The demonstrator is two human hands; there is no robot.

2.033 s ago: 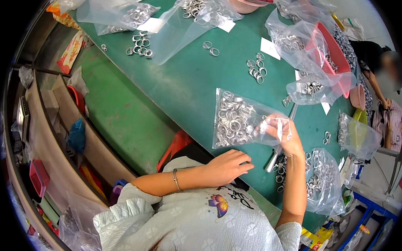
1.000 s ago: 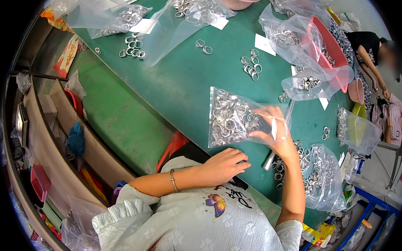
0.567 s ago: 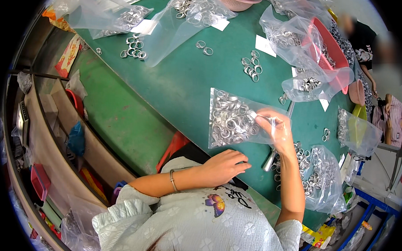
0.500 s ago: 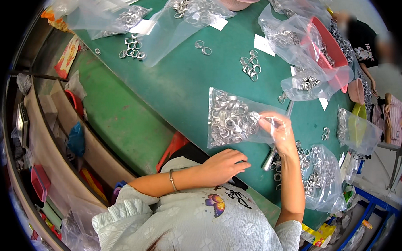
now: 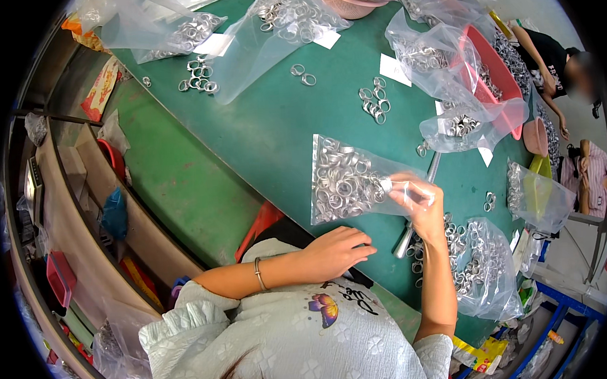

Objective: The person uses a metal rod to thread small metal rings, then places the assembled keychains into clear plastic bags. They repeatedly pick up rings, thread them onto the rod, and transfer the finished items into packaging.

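Right hand (image 5: 424, 202): fingers narrow at rings (image 5: 343, 188) in a clear bag (image 5: 381, 165); grip unclear. Left hand (image 5: 344, 250): fingers loosely parted near the tabletop (image 5: 261, 134).

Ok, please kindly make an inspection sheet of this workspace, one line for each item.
Surface: green tabletop, bearing rings and bags.
Job's things: clear bag holding silver-coloured rings; tapered metal rod, partly hidden by the right hand.
Clutter: loose rings, white slips, another ring-filled bag, pink basket.
Hands: right hand at the clear bag's narrow end, exact grip unclear; left hand near table edge, holding nothing visible.
Cables: nothing clearly identifiable.
Surroundings: green floor and shelving at left; another person at right.
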